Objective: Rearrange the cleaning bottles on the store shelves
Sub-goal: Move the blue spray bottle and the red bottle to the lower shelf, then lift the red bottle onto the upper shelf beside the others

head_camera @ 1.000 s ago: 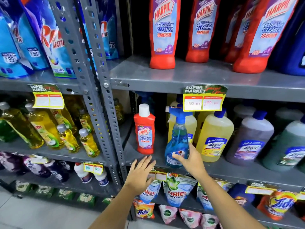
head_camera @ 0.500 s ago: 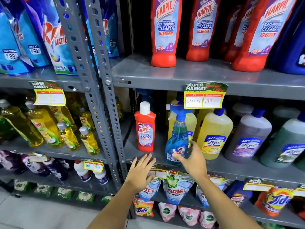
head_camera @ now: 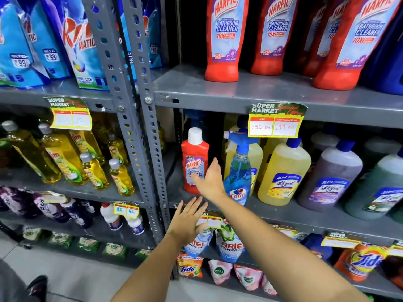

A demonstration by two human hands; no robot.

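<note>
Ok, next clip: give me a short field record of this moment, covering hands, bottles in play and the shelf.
setting: grey metal store shelf
left hand: open, fingers spread at the shelf edge, holding nothing
right hand: open, in front of the small red white-capped Harpic bottle; grip not visible
neighbour: blue Colin spray bottle, upright to its right
beyond: yellow Lizol bottle

Grey metal shelves [head_camera: 239, 92] on slotted uprights [head_camera: 139, 118] carry the goods. On the top right shelf stand tall red cleaner bottles [head_camera: 224, 40]; on the top left, blue detergent pouches [head_camera: 82, 44]. The middle right shelf [head_camera: 283, 214] holds a small red bottle [head_camera: 194, 158], a blue spray bottle [head_camera: 238, 171], then yellow [head_camera: 283, 173], purple [head_camera: 329, 177] and green jugs [head_camera: 375, 186]. Yellow dish-soap bottles [head_camera: 63, 158] stand on the middle left shelf.
</note>
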